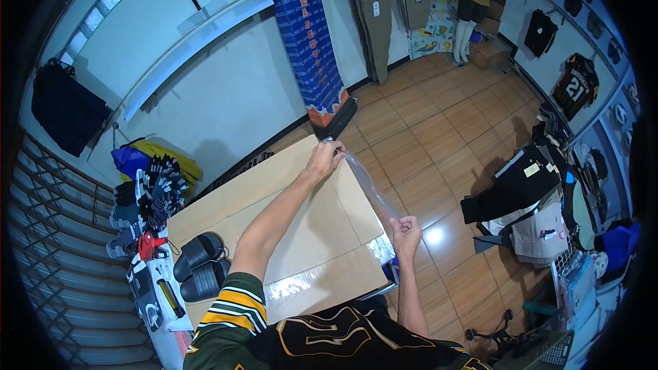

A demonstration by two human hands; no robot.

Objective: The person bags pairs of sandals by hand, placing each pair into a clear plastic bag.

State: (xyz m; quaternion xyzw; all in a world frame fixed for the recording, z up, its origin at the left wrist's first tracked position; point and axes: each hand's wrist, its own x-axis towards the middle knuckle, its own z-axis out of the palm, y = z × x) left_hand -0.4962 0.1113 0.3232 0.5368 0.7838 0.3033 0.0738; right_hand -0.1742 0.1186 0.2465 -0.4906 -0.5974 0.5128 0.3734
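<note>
A strip of clear tape or plastic film [370, 188] is stretched between my hands along the right edge of a flat cardboard sheet [288, 223]. My left hand [325, 157] is closed in a pinch on its upper end, at the far corner of the cardboard. At the lower end, my right hand [406, 235] grips the strip, held just off the cardboard's right side above the floor. Shiny clear patches lie on the cardboard near my body and at its right corner. Black slide sandals [200, 267] rest at the cardboard's left end.
To the left are a bundle of socks [161, 188] and a red tape dispenser-like object [151, 245]. A blue printed pillar [301, 34] stands beyond the far corner. Piled clothes and bags [531, 192] sit on the right, past the tiled floor [439, 137].
</note>
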